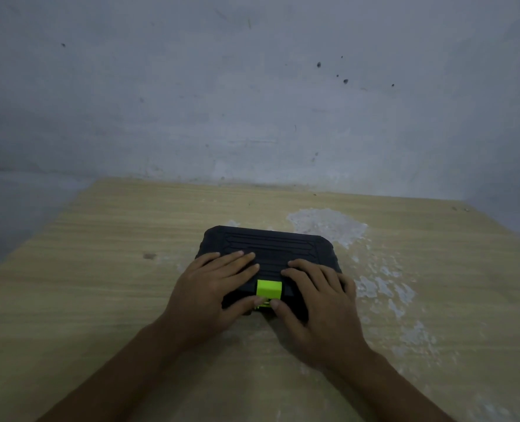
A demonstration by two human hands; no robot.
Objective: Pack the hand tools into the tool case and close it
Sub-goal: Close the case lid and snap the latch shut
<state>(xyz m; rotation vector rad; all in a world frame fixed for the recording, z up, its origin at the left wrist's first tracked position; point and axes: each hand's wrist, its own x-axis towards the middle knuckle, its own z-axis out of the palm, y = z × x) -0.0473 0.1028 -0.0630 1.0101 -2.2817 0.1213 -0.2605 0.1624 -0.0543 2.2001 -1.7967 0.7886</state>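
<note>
Two forearms reach up from the near edge toward one black tool case [267, 257], which lies flat with its lid down near the middle of the wooden table [100, 269]. On the case's near edge sits a single bright green latch [269, 289]. The left hand [210, 287] lies spread and flat on the lid just left of the latch, its thumb touching the latch's lower lip; the right hand [316, 303] lies the same way just right of the latch, thumb at the same lip. Neither hand grips anything; both are wide and pressing. Packing looks finished, since no loose tool shows anywhere around the case, and the step in hand is most likely snapping the latch home, though I cannot tell whether it has caught. To do it well, the fingers should keep the lid pressed down evenly on both sides of the latch while both thumbs push the green tab inward and up together, so the lid does not spring or skew. Beyond the case to its right, one large patch of worn white surface [325, 223] mars the table, with smaller flakes trailing nearer. Behind the case rises a plain grey wall [252, 86]. Count: one case, one latch, two hands.
</note>
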